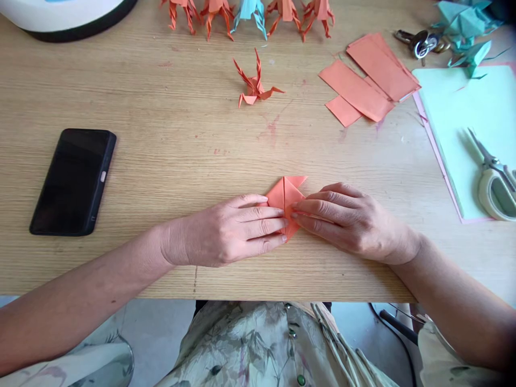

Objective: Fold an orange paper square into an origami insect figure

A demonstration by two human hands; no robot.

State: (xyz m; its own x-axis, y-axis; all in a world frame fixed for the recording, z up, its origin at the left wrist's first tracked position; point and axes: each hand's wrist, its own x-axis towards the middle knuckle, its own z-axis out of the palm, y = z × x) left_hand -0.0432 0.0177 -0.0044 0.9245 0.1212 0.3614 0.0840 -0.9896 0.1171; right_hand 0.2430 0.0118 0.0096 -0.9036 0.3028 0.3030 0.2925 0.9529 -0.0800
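A small piece of folded orange paper (291, 196) lies near the table's front edge, with a crease line down its middle and a pointed flap at its upper right. My left hand (234, 228) rests over its left side, fingers stretched flat on the paper and thumb hidden. At the right edge, my right hand (346, 217) has its fingertips drawn together on the paper, close to the left fingertips. Beyond the hands stands a finished-looking orange origami figure (255, 88) with thin pointed limbs.
Several origami figures (248, 16) line the far edge. Orange paper strips (365, 88), keys (423, 44) and teal origami (467, 24) are at the back right. Scissors (492, 161) and a tape roll (497, 194) lie on pale green sheets (455, 134). A phone (72, 183) lies left.
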